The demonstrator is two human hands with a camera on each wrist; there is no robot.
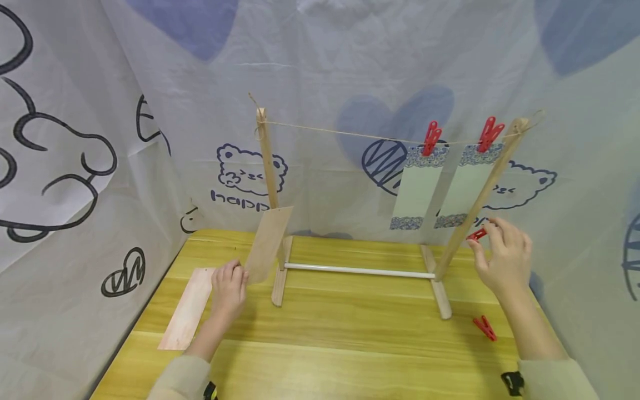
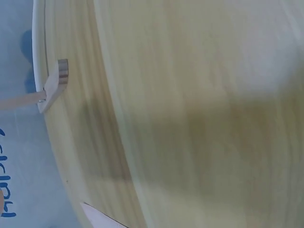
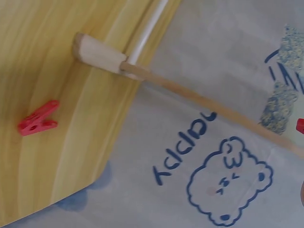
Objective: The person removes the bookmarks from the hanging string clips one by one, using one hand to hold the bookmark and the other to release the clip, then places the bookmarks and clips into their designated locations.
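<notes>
With fingers of the left hand [image 1: 230, 291] curled, pinching a thin wooden card [image 1: 270, 244] near its lower end, left of centre in the head view; probably held low to leave the upper end free. With thumb and fingertips of the right hand [image 1: 506, 255] bent, gripping a red clothespin [image 1: 478, 234] at right; cannot tell whether squeezed. At lower right, a spare clothespin [image 1: 485, 328], perhaps for easy reach. Flat at lower left, a second card [image 1: 187, 311]. Right of centre, below the string [image 1: 340, 131], two printed cards [image 1: 420, 186] clipped at the top, likely for hanging straight.

Wooden posts [image 1: 268, 161] flank free room beside the hanging cards [image 1: 420, 189].
</notes>
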